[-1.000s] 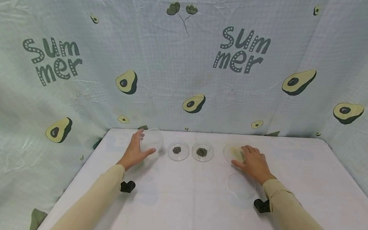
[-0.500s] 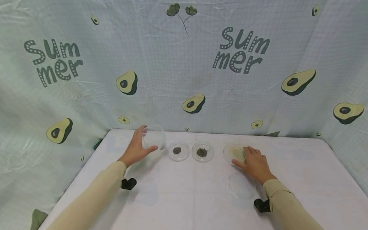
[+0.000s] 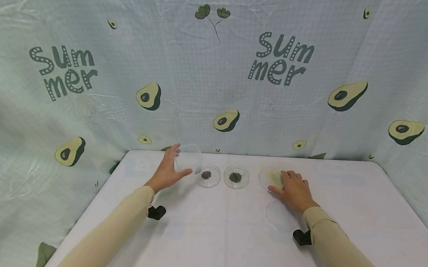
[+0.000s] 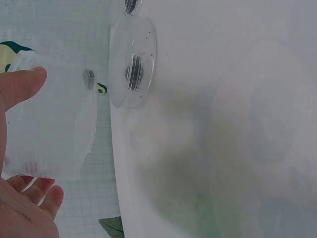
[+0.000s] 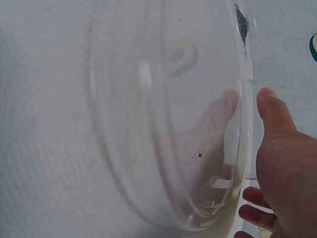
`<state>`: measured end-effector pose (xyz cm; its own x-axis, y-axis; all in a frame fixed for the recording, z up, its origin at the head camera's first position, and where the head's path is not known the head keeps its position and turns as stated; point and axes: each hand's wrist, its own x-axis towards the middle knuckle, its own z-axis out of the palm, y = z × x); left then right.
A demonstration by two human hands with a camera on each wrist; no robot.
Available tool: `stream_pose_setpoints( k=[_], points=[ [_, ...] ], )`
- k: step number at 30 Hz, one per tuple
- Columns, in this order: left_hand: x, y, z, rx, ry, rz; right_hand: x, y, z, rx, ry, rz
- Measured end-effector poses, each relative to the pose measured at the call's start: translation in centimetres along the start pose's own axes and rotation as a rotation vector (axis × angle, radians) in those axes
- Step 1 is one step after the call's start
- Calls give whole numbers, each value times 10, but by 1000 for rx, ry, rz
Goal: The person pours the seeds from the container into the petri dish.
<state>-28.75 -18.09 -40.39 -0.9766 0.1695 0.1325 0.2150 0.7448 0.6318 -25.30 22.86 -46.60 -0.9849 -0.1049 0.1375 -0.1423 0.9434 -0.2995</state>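
My left hand grips a clear petri dish piece by its rim, thumb on the near side and fingers on the far side. It is raised and tilted, overlapping in the head view a dish with a small dark heap. Beside that lies a second dish holding a larger dark green heap. My right hand spans the edge of a petri dish with pale yellowish contents, thumb near and fingers far. In the right wrist view a large clear round rim fills the foreground, with the thumb close behind it.
A clear round lid lies flat on the white table, in front of the right-hand dish. The table's back edge runs just behind the dishes. A hanging cloth printed with avocados encloses the back and sides.
My left hand has moved right and slightly up with the clear petri dish piece, which now overlaps the leftmost dish in view. The right hand has stayed nearly still at its dish.
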Motion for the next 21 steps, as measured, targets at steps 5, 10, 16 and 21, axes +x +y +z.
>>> stream_pose_setpoints(
  k=[5, 10, 16, 21],
  points=[
    [4, 7, 4, 9, -6, 10, -1, -4, -2, -36, -6, 9],
    [7, 15, 9, 17, -20, 24, -1, -6, -2, -63, -23, 18],
    [9, 23, 15, 19, -27, 62, -3, -7, -1, -76, -37, 17],
    [11, 30, 18, 15, -41, 66, -3, -7, 0, -92, -30, 7]
  ],
)
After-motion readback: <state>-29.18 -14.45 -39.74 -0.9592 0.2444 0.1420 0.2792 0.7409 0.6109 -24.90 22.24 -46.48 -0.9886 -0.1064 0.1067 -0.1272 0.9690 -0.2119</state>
